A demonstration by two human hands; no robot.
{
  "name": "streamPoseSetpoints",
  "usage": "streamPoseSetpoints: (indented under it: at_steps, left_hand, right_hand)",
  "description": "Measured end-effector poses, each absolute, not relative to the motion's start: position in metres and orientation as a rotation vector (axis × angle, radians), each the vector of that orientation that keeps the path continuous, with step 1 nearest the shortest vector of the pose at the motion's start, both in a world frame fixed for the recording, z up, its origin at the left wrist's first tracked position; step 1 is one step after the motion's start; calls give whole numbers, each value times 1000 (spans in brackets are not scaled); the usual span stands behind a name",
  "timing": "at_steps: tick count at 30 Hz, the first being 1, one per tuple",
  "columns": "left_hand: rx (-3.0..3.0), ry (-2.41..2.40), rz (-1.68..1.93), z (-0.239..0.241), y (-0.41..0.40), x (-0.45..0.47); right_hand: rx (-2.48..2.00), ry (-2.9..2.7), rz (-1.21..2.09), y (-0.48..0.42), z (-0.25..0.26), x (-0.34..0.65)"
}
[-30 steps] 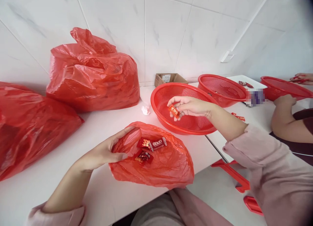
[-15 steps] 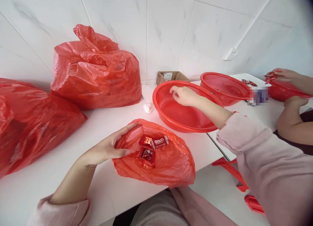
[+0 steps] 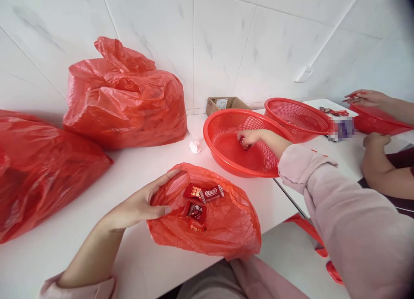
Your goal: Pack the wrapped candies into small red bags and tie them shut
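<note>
My left hand (image 3: 142,202) grips the rim of a thin red plastic bag (image 3: 233,217), thumb inside and fingers along the outside, keeping its mouth spread. Inside the bag lie several small red wrapped snacks (image 3: 211,193), one with a dark picture on its wrapper. My right hand (image 3: 250,138) is down in a round red perforated basket (image 3: 226,159), fingers closed round a small red packet (image 3: 242,141) that is mostly hidden by them.
Two full red bags (image 3: 129,101) stand at the left by the tiled wall. Crumpled tissue (image 3: 194,147), a cardboard box (image 3: 223,104) and a second red basket (image 3: 294,109) are nearby. At right, a co-worker's hands (image 3: 371,98) are by another red basket. A gap (image 3: 287,193) separates the tables.
My right hand has moved down and slightly right, deeper into the basket, and now pinches a small red packet. My left hand still grips the bag. The co-worker's hands shifted slightly.
</note>
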State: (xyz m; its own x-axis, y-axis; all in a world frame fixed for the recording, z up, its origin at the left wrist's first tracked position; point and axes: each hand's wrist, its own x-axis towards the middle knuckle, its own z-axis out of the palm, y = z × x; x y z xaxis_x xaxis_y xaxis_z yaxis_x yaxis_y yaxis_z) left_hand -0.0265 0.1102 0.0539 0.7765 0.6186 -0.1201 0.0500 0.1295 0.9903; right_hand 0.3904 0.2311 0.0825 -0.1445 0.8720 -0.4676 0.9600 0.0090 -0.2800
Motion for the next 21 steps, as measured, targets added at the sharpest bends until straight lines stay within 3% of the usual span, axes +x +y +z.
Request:
streamPoseSetpoints:
  at_steps: [2, 7, 12, 15, 21]
  left_hand:
    - [1443, 595, 464, 54, 110, -27]
    - [1485, 590, 452, 54, 110, -28]
    - [1494, 630, 473, 54, 110, -26]
    - [1483, 637, 478, 54, 109, -26]
    - [1508, 657, 471, 58, 107, -26]
  right_hand:
    - [1935, 2168, -1011, 225, 91, 388]
    - [1833, 2220, -1952, 191, 131, 372]
    - [1558, 2362, -2137, 138, 163, 322]
    - [1255, 2518, -1977, 101, 161, 277]
    - [1362, 2686, -812, 52, 123, 231]
